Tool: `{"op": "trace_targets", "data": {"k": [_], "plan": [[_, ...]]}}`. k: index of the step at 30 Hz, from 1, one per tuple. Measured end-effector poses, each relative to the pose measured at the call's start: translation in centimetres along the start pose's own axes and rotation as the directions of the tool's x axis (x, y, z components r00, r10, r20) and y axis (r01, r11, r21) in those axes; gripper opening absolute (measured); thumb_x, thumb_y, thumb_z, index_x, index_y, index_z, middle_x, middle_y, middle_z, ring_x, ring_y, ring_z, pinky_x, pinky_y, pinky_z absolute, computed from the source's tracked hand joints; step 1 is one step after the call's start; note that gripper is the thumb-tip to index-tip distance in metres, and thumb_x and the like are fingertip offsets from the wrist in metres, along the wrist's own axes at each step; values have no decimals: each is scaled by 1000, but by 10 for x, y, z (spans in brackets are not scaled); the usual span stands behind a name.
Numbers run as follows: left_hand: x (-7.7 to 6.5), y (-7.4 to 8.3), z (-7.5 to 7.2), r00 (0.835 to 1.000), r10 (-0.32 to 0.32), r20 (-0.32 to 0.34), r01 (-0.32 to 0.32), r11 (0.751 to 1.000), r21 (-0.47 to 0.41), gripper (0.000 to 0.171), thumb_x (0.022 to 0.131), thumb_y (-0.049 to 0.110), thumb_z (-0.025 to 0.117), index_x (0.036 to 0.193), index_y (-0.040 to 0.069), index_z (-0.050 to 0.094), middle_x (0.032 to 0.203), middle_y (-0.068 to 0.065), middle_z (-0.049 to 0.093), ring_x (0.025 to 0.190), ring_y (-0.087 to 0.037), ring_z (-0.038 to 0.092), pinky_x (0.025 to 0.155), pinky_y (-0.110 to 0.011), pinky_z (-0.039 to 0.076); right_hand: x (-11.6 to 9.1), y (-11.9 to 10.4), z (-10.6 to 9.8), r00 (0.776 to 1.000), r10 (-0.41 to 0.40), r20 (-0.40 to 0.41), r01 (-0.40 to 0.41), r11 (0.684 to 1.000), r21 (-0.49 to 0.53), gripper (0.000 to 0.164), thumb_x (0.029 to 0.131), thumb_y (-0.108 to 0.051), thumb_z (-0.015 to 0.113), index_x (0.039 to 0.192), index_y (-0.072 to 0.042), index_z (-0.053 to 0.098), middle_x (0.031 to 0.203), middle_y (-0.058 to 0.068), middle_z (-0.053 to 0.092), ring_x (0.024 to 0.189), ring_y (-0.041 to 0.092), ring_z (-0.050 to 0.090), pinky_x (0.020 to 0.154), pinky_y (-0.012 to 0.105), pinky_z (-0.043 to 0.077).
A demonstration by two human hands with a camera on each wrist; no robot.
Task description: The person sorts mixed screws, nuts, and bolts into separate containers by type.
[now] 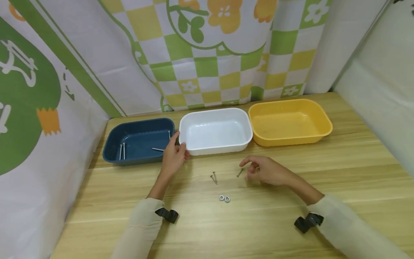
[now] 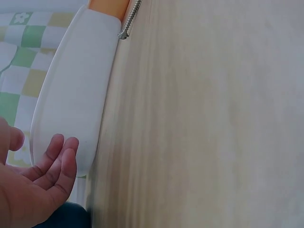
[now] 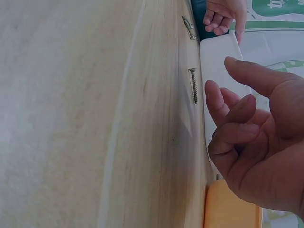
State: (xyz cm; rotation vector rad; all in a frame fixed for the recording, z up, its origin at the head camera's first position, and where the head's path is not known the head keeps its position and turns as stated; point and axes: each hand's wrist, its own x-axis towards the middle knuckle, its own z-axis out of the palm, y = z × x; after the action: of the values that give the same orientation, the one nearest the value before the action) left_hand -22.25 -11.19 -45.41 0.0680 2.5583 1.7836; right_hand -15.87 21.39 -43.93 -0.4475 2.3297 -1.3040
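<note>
My left hand (image 1: 174, 154) is at the left end of the white tray (image 1: 216, 148), its fingers by the rim; whether they touch it is hard to tell. My right hand (image 1: 266, 171) hovers over the table beside a single screw (image 1: 240, 173), with thumb and index finger apart and the other fingers bent. Nothing is between its fingers. In the right wrist view that screw (image 3: 194, 86) lies apart from the fingertips. Two more screws (image 1: 214, 177) lie close together in front of the white tray. Nearer to me, two metal nuts (image 1: 224, 198) lie side by side.
A dark blue tray (image 1: 139, 160) on the left contains several long bolts (image 1: 124, 151). To the right of the white tray stands a yellow tray (image 1: 291, 141). Behind the row hangs a checked cloth (image 1: 207, 68) at the back of the wooden table (image 1: 258, 230).
</note>
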Motion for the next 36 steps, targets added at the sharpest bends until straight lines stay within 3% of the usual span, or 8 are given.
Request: {"op": "trace_targets", "data": {"k": [9,15,19,26,36], "plan": [[6,1,-4,1000,7,23,-7,1000,-4,57,105,13,45,159,9,26,76,-17,66,68,-30,67,66,-41,58,4,2,-6,1000,-16,-12,15,1000,-21,40,90,-12,75,126,-1,62,84,5,62,69,19,54,56,28,45],[7,2,-3,999,2,47,-2,1000,-21,60,105,10,44,160,6,21,71,-16,65,63,-27,67,63,-39,58,6,16,-15,999,32,11,-33,996,80,46,90,-9,73,132,0,57,87,10,62,64,20,53,53,27,45],[6,1,-2,999,0,50,2,999,-39,59,106,10,43,160,8,21,71,-18,65,64,-32,67,63,-41,58,10,21,-12,999,17,37,-22,992,121,51,88,-7,74,134,2,54,85,11,64,59,19,52,51,26,43],[4,-3,-1,998,-11,59,14,999,-47,59,106,11,43,160,10,21,72,-21,65,65,-36,67,63,-43,58,18,18,6,990,-126,-68,118,988,-102,48,79,-9,84,121,-3,62,80,5,59,67,17,51,60,26,43],[3,-4,0,999,-20,28,21,999,-46,60,105,12,44,160,11,22,68,-18,63,62,-34,67,58,-39,57,24,13,13,987,-146,-69,130,971,-198,38,78,-9,85,111,-8,67,80,1,58,69,15,51,62,27,43]]}}
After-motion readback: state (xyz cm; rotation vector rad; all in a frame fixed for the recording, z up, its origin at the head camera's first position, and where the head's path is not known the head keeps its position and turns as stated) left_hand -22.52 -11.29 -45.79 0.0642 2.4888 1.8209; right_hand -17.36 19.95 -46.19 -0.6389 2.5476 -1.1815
